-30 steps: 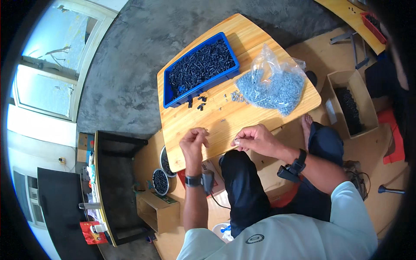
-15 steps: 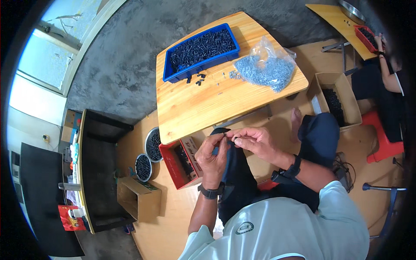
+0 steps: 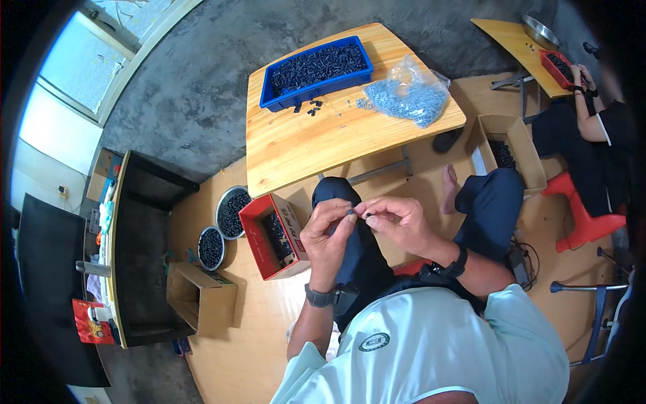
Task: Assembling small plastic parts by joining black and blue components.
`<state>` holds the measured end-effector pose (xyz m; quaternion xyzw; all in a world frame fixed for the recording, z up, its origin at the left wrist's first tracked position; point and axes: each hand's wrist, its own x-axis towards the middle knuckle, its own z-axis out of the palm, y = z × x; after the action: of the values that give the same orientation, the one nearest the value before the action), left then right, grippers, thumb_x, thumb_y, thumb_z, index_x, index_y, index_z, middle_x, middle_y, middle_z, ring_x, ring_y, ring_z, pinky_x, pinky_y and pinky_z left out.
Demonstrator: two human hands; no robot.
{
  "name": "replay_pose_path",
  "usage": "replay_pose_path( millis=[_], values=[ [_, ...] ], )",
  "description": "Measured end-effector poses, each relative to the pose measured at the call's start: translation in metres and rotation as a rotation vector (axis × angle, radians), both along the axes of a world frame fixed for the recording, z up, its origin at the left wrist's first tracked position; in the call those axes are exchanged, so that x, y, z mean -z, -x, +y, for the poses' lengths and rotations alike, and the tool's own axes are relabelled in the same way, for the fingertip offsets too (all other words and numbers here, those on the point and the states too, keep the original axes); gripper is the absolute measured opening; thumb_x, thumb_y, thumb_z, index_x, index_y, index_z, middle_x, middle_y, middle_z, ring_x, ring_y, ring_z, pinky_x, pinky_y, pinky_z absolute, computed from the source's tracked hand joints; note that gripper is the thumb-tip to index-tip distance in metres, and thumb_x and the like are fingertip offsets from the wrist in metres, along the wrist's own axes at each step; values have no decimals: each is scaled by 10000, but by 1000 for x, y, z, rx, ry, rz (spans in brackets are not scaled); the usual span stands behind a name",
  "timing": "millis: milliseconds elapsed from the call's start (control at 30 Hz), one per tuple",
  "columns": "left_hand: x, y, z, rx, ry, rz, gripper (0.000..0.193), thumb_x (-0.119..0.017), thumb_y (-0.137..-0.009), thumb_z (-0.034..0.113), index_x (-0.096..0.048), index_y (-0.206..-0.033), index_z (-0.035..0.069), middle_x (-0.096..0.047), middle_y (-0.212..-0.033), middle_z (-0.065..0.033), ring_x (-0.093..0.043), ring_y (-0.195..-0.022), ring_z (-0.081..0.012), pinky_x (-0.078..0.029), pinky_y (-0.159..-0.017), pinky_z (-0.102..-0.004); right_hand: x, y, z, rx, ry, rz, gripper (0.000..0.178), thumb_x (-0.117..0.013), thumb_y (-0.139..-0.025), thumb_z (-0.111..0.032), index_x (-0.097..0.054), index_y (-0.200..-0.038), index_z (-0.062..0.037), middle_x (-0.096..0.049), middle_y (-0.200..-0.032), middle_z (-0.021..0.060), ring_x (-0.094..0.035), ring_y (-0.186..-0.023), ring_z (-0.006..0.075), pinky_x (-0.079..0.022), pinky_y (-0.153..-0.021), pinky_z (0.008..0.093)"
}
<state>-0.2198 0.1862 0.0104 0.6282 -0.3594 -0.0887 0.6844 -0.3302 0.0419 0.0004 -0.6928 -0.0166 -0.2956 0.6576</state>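
My left hand [image 3: 326, 237] is closed in a pinch, with a small dark piece [image 3: 350, 211] showing at its fingertips. Close beside it, my right hand [image 3: 402, 223] pinches another small black piece [image 3: 368, 215] between thumb and fingers. The fingertips of both hands nearly meet above my lap. Both pieces are too small to tell their exact kind. Beyond the hands stands a wooden table [image 3: 303, 151] bearing a blue tray [image 3: 316, 84] full of small black parts. A clear plastic bag [image 3: 408, 101] of small bluish-silver parts lies to the tray's right, and a few loose black parts [image 3: 313, 108] lie in front.
Left of my legs stands a red box [image 3: 252, 232] with black parts inside. Two metal bowls [image 3: 224, 254] of black parts and a cardboard box [image 3: 217, 306] are further left. At right are another carton [image 3: 531, 158], a red stool [image 3: 572, 209] and a seated person [image 3: 589, 128].
My hands stay close together, the fingertips shifting slightly, and dark pieces now show more clearly between them. The view has tilted a little. At far right the other person's hands have moved by the red tray.
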Motion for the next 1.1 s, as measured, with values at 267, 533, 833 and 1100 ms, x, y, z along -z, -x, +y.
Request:
replay_pose_path(
  millis=[267, 533, 833, 1100],
  values=[
    [2, 11, 14, 245, 112, 157, 138, -701, -844, -29, -726, -979, -17, -622, -1247, -160, -626, -1070, -204, -505, -938, -352, -6, 21, 12, -314, -494, 180, 216, -685, -965, -141, -706, -1110, 17, -713, -1027, 59, -671, -894, 104, -583, -768, 266],
    [-7, 17, 21, 370, 88, 58, 145, -724, -820, -35, -732, -961, -3, -642, -1202, -155, -636, -1022, -194, -538, -844, -319, -17, 35, 9, -350, -506, 256, 199, -688, -961, -144, -725, -1064, 23, -721, -982, 72, -670, -847, 104, -572, -728, 257],
    [-17, 27, 25, 187, 0, -249, 185, -766, -787, -11, -731, -969, -7, -698, -1069, -158, -671, -990, -237, -530, -871, -337, -24, 42, 16, -112, -66, 60, 145, -724, -916, -91, -719, -977, 40, -727, -968, 110, -677, -848, 151, -547, -746, 280],
    [-12, 27, 27, 246, 56, -66, 181, -760, -813, -32, -729, -990, -15, -698, -1055, -157, -665, -981, -231, -539, -839, -325, -25, 42, 14, -14, 258, -23, 136, -740, -886, -72, -709, -967, 33, -730, -992, 148, -717, -913, 220, -568, -786, 321]
  ],
)
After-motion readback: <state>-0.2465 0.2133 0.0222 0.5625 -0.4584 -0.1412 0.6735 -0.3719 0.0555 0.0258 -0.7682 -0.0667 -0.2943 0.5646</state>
